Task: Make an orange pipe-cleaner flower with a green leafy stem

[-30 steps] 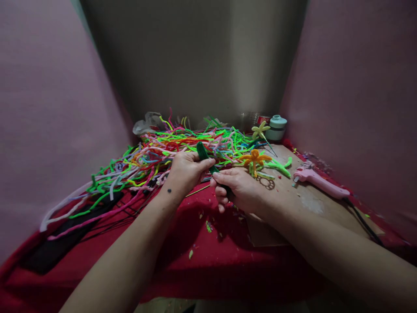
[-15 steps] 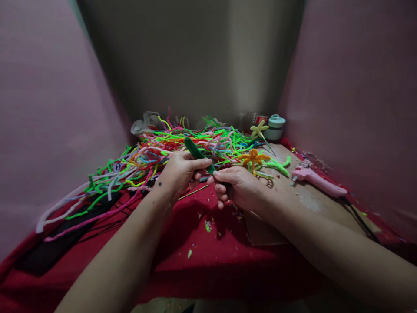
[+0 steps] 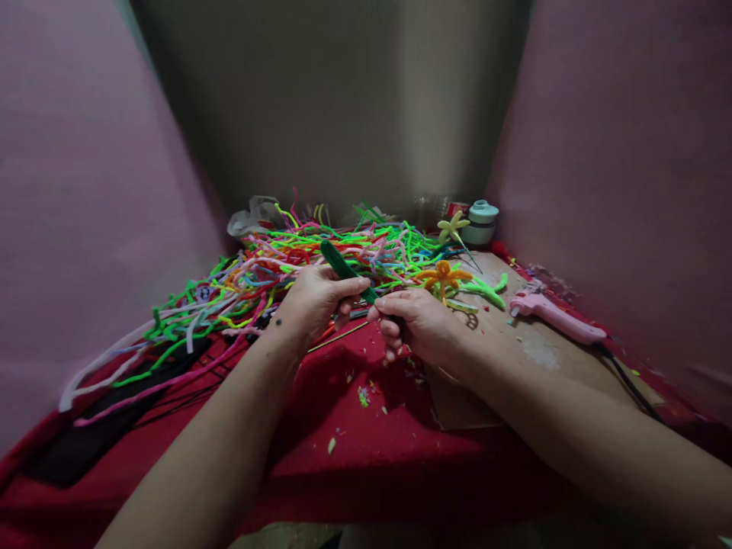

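A dark green pipe cleaner is pinched between both hands above the red cloth. My left hand grips its middle, and the free end sticks up and to the left. My right hand is closed around the lower end, which is hidden in the fist. Behind the hands lies a big tangle of coloured pipe cleaners. An orange pipe-cleaner flower with a green stem lies just right of my right hand.
A pink glue gun with a black cord lies on a brown board at the right. A pale yellow flower and a small teal jar stand at the back. Pink walls close both sides.
The green pipe cleaner's free end has swung further left and tilted lower. Both hands stayed close together, shifting slightly up the view.
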Demonstrator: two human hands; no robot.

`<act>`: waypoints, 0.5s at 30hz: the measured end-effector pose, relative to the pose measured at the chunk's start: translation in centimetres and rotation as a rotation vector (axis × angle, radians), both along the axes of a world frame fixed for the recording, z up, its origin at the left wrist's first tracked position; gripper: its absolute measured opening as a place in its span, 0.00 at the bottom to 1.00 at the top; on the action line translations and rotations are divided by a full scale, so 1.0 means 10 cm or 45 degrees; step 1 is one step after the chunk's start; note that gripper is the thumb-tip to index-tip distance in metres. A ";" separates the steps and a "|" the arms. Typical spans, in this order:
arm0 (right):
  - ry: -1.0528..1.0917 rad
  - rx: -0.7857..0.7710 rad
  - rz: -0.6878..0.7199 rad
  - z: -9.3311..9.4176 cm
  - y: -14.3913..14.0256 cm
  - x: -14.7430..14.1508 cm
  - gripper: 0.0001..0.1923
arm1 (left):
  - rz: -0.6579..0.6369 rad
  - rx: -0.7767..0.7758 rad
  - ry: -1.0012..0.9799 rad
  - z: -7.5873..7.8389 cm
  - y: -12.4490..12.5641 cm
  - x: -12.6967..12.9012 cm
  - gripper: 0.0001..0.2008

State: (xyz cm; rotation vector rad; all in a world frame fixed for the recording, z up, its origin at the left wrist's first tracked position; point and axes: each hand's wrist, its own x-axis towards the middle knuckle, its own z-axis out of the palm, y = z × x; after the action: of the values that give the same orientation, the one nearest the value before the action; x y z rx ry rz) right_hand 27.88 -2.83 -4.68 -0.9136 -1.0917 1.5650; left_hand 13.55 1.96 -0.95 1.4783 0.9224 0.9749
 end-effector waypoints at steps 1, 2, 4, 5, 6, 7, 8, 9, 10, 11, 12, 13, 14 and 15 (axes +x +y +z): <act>-0.004 -0.007 0.000 0.00 0.00 0.00 0.07 | -0.050 -0.044 -0.014 0.00 0.01 -0.01 0.12; -0.002 -0.012 0.000 0.01 0.00 0.01 0.07 | -0.093 -0.085 -0.024 0.01 0.02 -0.02 0.13; 0.015 -0.019 0.001 0.02 0.00 0.02 0.07 | -0.130 -0.130 -0.028 0.01 0.05 -0.04 0.14; 0.027 -0.025 0.002 0.02 -0.01 0.02 0.07 | -0.122 -0.131 -0.017 0.02 0.06 -0.05 0.15; 0.037 -0.033 0.003 0.03 -0.01 0.03 0.07 | -0.100 -0.121 0.003 0.02 0.08 -0.06 0.15; 0.046 -0.044 0.005 0.03 -0.01 0.03 0.07 | -0.055 -0.092 0.026 0.03 0.09 -0.08 0.15; 0.052 -0.054 0.004 0.03 -0.01 0.03 0.08 | 0.021 -0.034 0.052 0.04 0.11 -0.09 0.15; 0.056 -0.059 0.001 0.03 0.00 0.04 0.08 | 0.135 0.068 0.075 0.05 0.11 -0.11 0.15; 0.059 -0.058 -0.004 0.03 0.00 0.04 0.08 | 0.277 0.221 0.092 0.06 0.11 -0.13 0.13; 0.060 -0.055 -0.008 0.02 0.01 0.04 0.08 | 0.430 0.423 0.111 0.08 0.09 -0.14 0.12; 0.055 -0.052 -0.015 0.02 0.02 0.05 0.08 | 0.565 0.660 0.141 0.09 0.07 -0.15 0.11; 0.044 -0.051 -0.024 0.02 0.02 0.05 0.08 | 0.652 0.913 0.187 0.10 0.05 -0.16 0.10; 0.023 -0.054 -0.030 0.02 0.03 0.05 0.08 | 0.662 1.153 0.257 0.11 0.02 -0.17 0.09; -0.004 -0.058 -0.033 0.02 0.03 0.05 0.08 | 0.594 1.363 0.348 0.11 0.00 -0.16 0.08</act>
State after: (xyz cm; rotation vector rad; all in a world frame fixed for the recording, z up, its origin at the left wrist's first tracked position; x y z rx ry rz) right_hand 28.39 -2.48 -4.50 -0.9575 -1.0465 1.5729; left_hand 11.94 1.98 0.15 2.3793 1.0098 1.8083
